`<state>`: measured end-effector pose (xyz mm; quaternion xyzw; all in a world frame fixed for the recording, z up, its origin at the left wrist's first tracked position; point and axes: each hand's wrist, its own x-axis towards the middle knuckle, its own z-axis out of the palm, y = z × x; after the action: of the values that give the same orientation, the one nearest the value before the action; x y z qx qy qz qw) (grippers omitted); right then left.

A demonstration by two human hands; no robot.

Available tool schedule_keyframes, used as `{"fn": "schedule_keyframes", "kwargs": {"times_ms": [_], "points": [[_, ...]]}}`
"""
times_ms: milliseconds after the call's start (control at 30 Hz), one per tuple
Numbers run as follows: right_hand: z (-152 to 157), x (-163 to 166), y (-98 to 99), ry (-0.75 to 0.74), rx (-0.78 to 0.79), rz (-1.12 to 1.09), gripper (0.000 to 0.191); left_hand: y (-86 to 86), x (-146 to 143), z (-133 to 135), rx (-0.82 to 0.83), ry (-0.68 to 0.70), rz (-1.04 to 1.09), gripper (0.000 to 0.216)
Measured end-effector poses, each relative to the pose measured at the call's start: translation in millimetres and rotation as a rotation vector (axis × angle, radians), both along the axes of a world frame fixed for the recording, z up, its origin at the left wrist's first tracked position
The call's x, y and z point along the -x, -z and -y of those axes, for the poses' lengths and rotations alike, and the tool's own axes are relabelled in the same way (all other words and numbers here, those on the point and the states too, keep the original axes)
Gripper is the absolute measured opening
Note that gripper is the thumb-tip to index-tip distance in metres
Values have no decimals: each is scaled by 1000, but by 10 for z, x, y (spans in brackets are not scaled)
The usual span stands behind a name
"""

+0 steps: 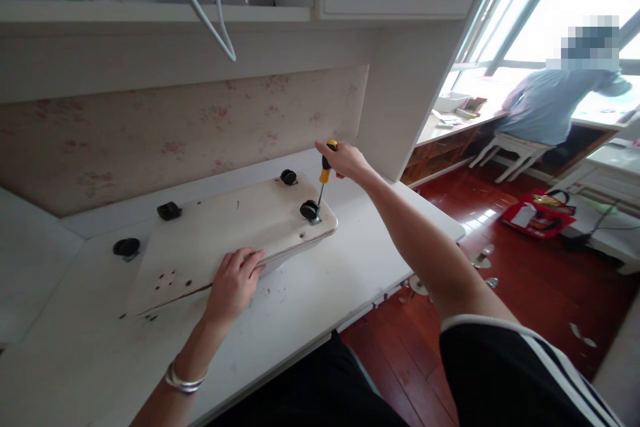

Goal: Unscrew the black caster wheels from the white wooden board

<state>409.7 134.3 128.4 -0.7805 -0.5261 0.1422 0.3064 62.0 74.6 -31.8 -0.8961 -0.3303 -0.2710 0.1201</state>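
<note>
My right hand [347,161] is closed around a yellow and black screwdriver [325,173]. Its shaft points down to the metal plate of a black caster wheel [309,209] at the right end of a white board [215,227]. My left hand [236,280] rests on the board's near edge, fingers bent over it, pressing or holding it. A second caster [289,177] sits at the board's far right corner. At the left lie a black caster [126,247] beside the board and another black piece [169,211] by its far edge. Several screw holes and small dark screws show near the left end.
A white desk [300,293] carries the board, under a shelf [150,11] with a hanging white cable [200,10]. To the right, a person [540,103] sits on a white stool [523,140] by the window. A red bag [537,217] stands on the wooden floor.
</note>
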Motion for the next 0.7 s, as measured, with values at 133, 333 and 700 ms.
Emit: {"fn": "schedule_keyframes", "kwargs": {"times_ms": [133, 333, 700], "points": [[-72, 4, -63, 18, 34, 203, 49, 2, 1, 10, 2, 4, 19, 26], [-135, -30, -232, -70, 88, 280, 44, -16, 1, 27, 15, -10, 32, 25], [-195, 58, -578, -408, 346, 236, 20, 15, 11, 43, 48, -38, 63, 26]]}}
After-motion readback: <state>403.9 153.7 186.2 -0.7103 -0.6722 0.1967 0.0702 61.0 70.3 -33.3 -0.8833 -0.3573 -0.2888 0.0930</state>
